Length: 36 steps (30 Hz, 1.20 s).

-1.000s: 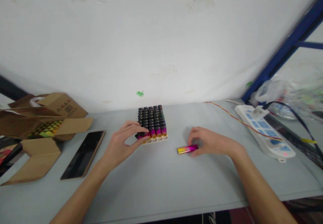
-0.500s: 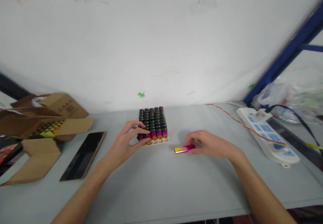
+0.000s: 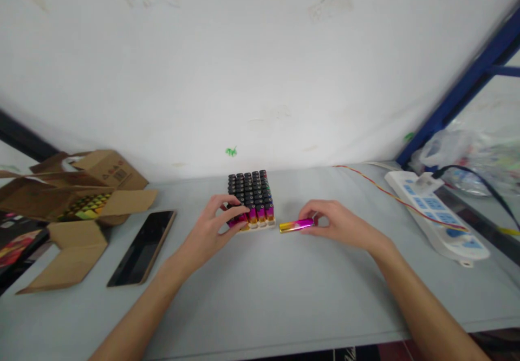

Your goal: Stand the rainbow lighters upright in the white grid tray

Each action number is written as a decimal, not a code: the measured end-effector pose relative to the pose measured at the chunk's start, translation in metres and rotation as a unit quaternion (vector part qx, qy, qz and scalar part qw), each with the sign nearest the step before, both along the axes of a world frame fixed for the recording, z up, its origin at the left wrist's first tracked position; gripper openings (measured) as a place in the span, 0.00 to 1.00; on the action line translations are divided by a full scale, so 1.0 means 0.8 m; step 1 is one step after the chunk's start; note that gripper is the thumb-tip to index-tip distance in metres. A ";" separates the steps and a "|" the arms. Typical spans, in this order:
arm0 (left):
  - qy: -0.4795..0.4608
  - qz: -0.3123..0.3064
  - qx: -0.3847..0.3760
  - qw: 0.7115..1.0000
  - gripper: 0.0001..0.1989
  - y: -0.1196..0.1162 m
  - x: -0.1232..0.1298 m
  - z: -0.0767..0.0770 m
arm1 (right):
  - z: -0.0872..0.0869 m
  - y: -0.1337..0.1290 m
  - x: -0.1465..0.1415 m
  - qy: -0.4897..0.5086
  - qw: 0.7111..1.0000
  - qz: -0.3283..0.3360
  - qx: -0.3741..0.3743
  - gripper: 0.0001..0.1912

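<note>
Rows of lighters [image 3: 257,196] with black tops and shiny purple-to-yellow bodies stand upright in a pale tray [image 3: 257,228]. At the tray's front left corner is my left hand [image 3: 217,221], its thumb and fingers closed on a lighter [image 3: 242,218] in the front row; the hand hides part of that corner. To the right of the tray, my right hand [image 3: 335,223] pinches another purple-and-yellow lighter [image 3: 293,225] by its purple end. That one lies level, its yellow end pointing left towards the tray.
On the left, an open cardboard box [image 3: 97,201] holds more yellow lighters, with a phone [image 3: 142,248] on the grey table [image 3: 260,296] beside it. A white power strip [image 3: 436,214] with a plug and a red-yellow wire [image 3: 374,184] lies right. A white wall [image 3: 260,79] rises behind.
The lighter in my right hand has moved up slightly, closer to level with the tray's front edge. My left hand stays at the tray's corner. The whole view has shifted a little.
</note>
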State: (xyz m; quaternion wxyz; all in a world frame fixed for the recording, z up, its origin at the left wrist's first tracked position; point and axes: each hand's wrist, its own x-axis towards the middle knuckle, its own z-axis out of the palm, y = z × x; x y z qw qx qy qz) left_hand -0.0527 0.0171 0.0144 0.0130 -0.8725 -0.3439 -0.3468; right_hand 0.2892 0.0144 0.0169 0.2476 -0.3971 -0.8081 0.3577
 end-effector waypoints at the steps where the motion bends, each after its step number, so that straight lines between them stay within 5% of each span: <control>1: -0.002 0.002 0.005 1.000 0.15 -0.002 0.002 0.003 | 0.001 -0.001 -0.001 0.023 1.000 -0.003 -0.002 0.09; 6: -0.115 0.060 0.062 0.990 0.16 -0.030 0.020 0.012 | 0.002 -0.002 -0.009 0.130 0.991 -0.026 0.001 0.11; 9: -0.210 0.005 -0.091 0.973 0.12 -0.047 0.040 0.004 | -0.002 -0.003 -0.019 0.183 0.982 -0.035 0.011 0.12; 12: -0.331 -0.044 -0.324 0.885 0.18 -0.057 0.065 -0.007 | -0.009 -0.007 -0.032 0.204 0.978 -0.035 0.036 0.11; 15: -0.388 -0.087 -0.443 0.803 0.17 -0.061 0.082 -0.010 | -0.013 -0.012 -0.045 0.191 0.980 -0.021 0.058 0.09; 21: -0.384 -0.057 -0.512 0.766 0.15 -0.059 0.081 -0.007 | -0.018 -0.017 -0.062 0.253 0.967 0.006 -0.011 0.15; 26: -0.348 -0.130 -0.589 0.718 0.17 -0.054 0.077 -0.006 | -0.020 -0.017 -0.071 0.318 0.942 -0.020 -0.103 0.20; 30: -0.348 -0.163 -0.615 0.689 0.15 -0.053 0.075 -0.014 | -0.019 -0.011 -0.066 0.269 0.962 -0.024 -0.035 0.15; 36: -0.368 -0.154 -0.612 0.683 0.15 -0.051 0.073 -0.026 | -0.022 0.004 -0.036 0.199 0.965 -0.162 0.058 0.15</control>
